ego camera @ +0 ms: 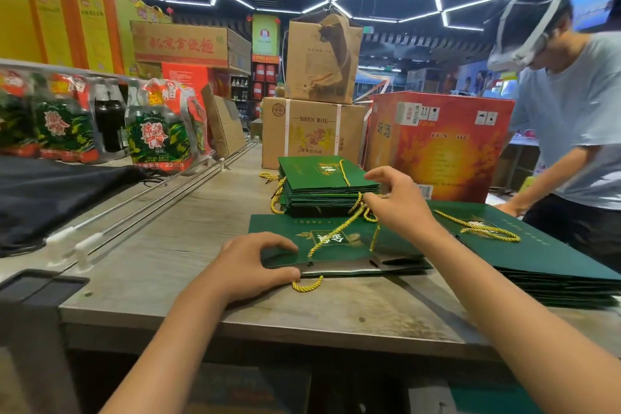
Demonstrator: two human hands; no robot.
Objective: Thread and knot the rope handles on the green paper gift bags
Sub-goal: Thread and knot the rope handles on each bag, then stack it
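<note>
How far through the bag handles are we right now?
Done: the far stack shows gold handles fitted. In hand: the left hand grips the front bag while the right hand pinches its rope. Left: the right-side pile, loose rope on top.

Matt green paper bag (322, 245), twisted gold rope (339, 232), worn grey wood-grain table (188, 245).
</note>
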